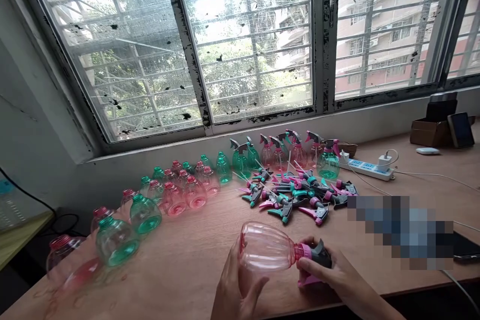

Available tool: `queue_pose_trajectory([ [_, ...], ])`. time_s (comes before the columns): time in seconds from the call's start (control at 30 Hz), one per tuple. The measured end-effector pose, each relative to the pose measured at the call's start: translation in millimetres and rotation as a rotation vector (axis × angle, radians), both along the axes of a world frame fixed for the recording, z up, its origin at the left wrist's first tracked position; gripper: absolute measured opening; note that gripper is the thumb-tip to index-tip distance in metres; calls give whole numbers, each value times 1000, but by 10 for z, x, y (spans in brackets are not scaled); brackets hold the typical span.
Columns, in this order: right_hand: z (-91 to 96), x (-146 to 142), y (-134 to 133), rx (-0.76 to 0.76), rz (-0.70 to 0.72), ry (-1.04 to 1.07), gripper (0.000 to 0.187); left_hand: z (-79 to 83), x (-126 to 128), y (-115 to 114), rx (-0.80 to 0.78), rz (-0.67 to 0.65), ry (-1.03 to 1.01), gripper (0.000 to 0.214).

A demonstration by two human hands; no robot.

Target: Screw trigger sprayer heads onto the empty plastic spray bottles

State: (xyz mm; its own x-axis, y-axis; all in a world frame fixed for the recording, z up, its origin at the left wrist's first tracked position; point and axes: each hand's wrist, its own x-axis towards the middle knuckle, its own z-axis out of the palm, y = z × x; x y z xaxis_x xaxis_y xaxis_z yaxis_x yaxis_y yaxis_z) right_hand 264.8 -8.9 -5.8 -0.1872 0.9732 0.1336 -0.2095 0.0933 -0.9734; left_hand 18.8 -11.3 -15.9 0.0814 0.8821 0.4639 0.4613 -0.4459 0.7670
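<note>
A clear pink spray bottle (266, 247) lies on its side in the air just over the table's front part, its neck pointing right. My left hand (234, 280) cups the bottle's base, thumb spread below it. At the neck, my right hand (339, 272) grips a pink and dark grey trigger spray head (320, 255), with thumb and fingers around its collar. The spray head sits against the bottle's neck; how tightly it is screwed on I cannot tell. Beyond my hands lies a heap of loose trigger spray heads (300, 187) in pink, green and grey.
Several open pink and green bottles (118, 240) stand along the left and back of the wooden table (180, 260). Bottles with spray heads (277, 155) stand by the window wall. At right are a power strip (369, 167), cables, a blurred patch and a dark phone (465, 249).
</note>
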Motion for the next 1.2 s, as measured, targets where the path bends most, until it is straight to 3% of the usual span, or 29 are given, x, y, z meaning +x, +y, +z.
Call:
queue_pose_trajectory([
  [0.17, -22, -14, -8, 46, -37, -48, 42, 28, -8, -6, -100, -25, -100, 54],
  [0.43, 6, 10, 6, 46, -20, -60, 37, 72, 45, -3, 54, 52, -93, 49],
  [0.57, -7, 9, -16, 59, -22, -55, 36, 93, 33, -16, 42, 27, -108, 59],
  [0.87, -41, -2, 28, 53, -11, -30, 38, 47, 15, 30, 34, -13, -170, 43],
  [1.07, -23, 0, -2, 81, -22, -63, 35, 30, 7, 28, 17, 0, -175, 56],
  [1.2, 6, 8, -14, 106, -29, -102, 32, -4, -24, 55, -34, -67, -235, 49],
])
